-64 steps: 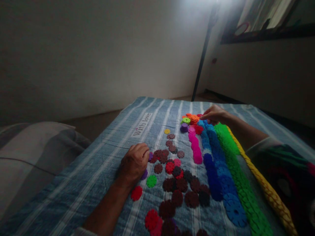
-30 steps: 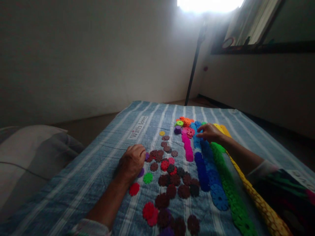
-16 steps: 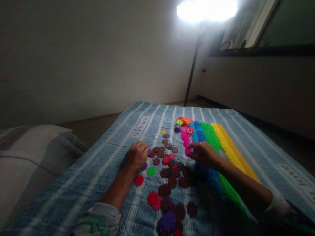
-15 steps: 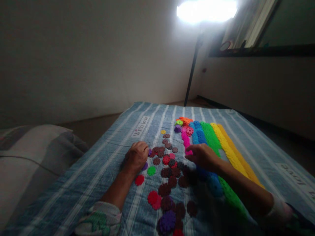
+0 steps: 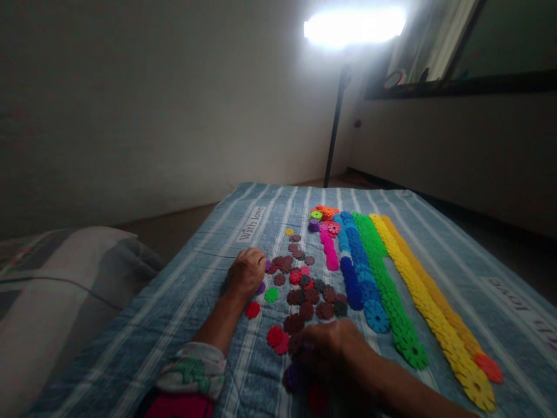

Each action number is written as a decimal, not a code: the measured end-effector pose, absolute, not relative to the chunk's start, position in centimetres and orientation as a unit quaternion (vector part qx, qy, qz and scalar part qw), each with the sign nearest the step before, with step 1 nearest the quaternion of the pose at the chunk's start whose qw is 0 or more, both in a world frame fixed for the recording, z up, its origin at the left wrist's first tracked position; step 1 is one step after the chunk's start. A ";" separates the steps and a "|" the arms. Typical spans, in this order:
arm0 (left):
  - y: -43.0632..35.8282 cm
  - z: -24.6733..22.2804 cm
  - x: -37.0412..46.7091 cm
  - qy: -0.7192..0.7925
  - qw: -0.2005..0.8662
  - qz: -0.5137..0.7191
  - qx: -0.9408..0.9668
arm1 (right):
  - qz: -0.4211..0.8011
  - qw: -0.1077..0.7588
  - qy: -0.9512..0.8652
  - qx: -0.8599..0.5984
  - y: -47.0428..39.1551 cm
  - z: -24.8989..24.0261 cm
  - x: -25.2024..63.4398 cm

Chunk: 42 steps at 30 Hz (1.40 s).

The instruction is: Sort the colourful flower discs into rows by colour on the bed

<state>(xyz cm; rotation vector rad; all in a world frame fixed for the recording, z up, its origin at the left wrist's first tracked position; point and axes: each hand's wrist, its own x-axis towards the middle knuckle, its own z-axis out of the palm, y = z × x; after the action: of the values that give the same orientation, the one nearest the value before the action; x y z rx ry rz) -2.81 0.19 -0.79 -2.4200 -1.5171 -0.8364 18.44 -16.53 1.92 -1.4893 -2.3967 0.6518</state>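
Observation:
My left hand [image 5: 248, 270] rests on the striped cloth with its fingers curled. A purple flower-shaped disc [image 5: 267, 266] lies at its fingertips; whether anything is inside the hand is hidden. Nearer to me, my right hand [image 5: 333, 348] reaches down over a pile of discs, its fingers dark and blurred beside a purple disc [image 5: 292, 376]. Between the hands are scattered brown discs [image 5: 306, 310], a green disc [image 5: 271, 295] and red discs [image 5: 275, 336]. Overlapping discs form a short pink row [image 5: 329, 251] farther off.
To the right run long rows of overlapping discs: blue [image 5: 357, 249], green [image 5: 387, 293], yellow [image 5: 429, 310] and orange-yellow [image 5: 435, 287]. An orange-red disc [image 5: 488, 368] lies at the near end. Behind the cloth [image 5: 209, 238] stands a lit lamp [image 5: 354, 28] on a pole.
My right hand has moved from beside the pink row toward me, down to the near purple and brown discs. The blue and green rows are uncovered. My left hand stays beside the purple discs.

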 end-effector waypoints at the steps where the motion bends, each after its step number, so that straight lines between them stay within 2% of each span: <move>1: 0.2 -0.9 -2.8 -0.510 0.081 -0.279 -0.810 | 0.228 0.119 -0.822 -0.508 -16.9 1.4 18.5; 5: 0.1 -1.0 -2.7 -0.515 0.078 -0.277 -0.807 | 0.225 0.140 -0.824 -0.500 -18.2 -0.3 19.1; 9: -0.1 -1.0 -2.7 -0.511 0.076 -0.279 -0.810 | 0.193 0.209 -0.825 -0.489 -19.1 -1.7 19.6; 15: 0.1 -0.9 -2.6 -0.523 0.050 -0.280 -0.803 | 0.084 0.307 -0.830 -0.459 -19.3 -3.6 19.6; 30: 0.0 -0.2 -3.2 -0.516 -0.091 -0.315 -0.791 | 0.107 0.325 -0.831 -0.440 -19.0 -3.3 19.7; 38: 0.3 -0.4 -3.3 -0.524 -0.113 -0.349 -0.769 | 0.082 0.368 -0.802 -0.463 -19.2 -4.1 19.0; 42: 0.3 -0.4 -3.3 -0.523 -0.110 -0.356 -0.766 | 0.086 0.356 -0.810 -0.458 -19.0 -3.6 19.2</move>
<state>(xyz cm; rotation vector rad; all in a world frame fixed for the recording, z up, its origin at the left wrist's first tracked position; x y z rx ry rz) -3.28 0.28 -0.39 -2.5929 -1.7702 -1.2040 19.23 -19.05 -3.63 -1.1822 -2.0919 0.2212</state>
